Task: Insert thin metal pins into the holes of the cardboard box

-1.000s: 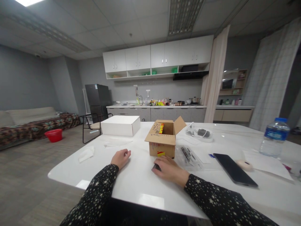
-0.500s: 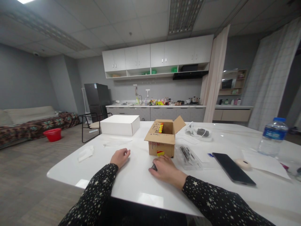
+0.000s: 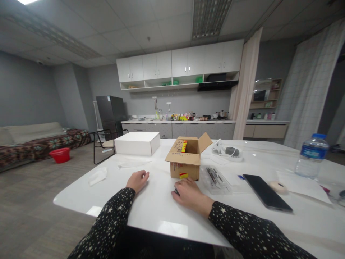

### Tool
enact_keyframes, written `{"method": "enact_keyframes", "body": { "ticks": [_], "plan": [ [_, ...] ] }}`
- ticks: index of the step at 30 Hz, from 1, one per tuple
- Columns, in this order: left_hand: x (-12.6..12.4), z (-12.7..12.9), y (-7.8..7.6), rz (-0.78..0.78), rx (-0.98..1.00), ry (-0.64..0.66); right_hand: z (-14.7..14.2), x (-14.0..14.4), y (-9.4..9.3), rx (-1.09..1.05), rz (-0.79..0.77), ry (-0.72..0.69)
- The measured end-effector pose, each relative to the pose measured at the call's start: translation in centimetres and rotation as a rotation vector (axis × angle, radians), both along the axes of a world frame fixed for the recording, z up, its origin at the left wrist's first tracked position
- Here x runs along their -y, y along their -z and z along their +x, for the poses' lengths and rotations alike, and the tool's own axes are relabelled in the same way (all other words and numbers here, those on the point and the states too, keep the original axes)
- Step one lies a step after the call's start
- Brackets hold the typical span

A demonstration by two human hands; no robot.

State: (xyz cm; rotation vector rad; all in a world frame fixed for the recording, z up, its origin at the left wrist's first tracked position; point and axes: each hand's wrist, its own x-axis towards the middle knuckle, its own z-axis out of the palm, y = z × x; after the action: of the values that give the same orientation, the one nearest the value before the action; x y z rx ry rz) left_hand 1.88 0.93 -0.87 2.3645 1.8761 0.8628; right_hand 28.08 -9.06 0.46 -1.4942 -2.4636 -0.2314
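Note:
My left hand (image 3: 138, 180) rests on the white table with its fingers curled together, and nothing shows in it. Just in front of the cardboard box (image 3: 184, 169), my right hand (image 3: 188, 192) is closed over a small bundle of thin dark rods (image 3: 176, 191). Only their striped ends stick out by the thumb; their kind cannot be made out. The box stands open, with flaps folded out and red-and-yellow print on it. To the right of that hand lies a clear plastic case (image 3: 216, 180) holding several slim dark metal pieces.
A white box (image 3: 137, 143) stands at the back left, near a crumpled tissue (image 3: 97, 176). To the right lie a black phone (image 3: 266, 192), a round beige item (image 3: 278, 187) and white paper (image 3: 304, 187). A water bottle (image 3: 311, 156) and a grey-white mask-like item (image 3: 229, 151) stand farther back.
The view has shifted very slightly. Both hands stay in the same places, the right one still over the dark rods.

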Motion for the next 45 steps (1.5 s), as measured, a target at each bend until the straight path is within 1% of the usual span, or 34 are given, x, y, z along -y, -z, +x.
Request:
{"method": "enact_keyframes", "body": {
  "ticks": [15,21,25,28,33,38,45],
  "plan": [
    [0.3,0.1,-0.3,-0.003,0.017,-0.004,0.1,-0.2,0.3,0.055,0.086,-0.037],
    [0.1,-0.1,-0.1,0.005,0.012,0.006,0.1,-0.1,-0.2,0.064,0.064,-0.055],
    [0.1,-0.2,0.0,0.009,0.001,-0.003,0.1,-0.2,-0.5,0.028,0.023,-0.008],
    [0.1,-0.2,-0.1,0.005,0.006,-0.001,0.2,-0.6,-0.3,-0.052,0.019,0.038],
    [0.2,-0.3,-0.2,0.001,0.026,0.004,0.5,-1.1,-0.6,-0.145,0.0,0.072],
    [0.2,-0.5,0.0,-0.004,0.034,0.008,0.6,-1.4,-1.2,-0.137,-0.031,0.154],
    [0.1,-0.5,0.0,-0.011,0.033,0.009,0.5,-1.6,-1.5,-0.166,-0.073,0.208]
  ]
}}
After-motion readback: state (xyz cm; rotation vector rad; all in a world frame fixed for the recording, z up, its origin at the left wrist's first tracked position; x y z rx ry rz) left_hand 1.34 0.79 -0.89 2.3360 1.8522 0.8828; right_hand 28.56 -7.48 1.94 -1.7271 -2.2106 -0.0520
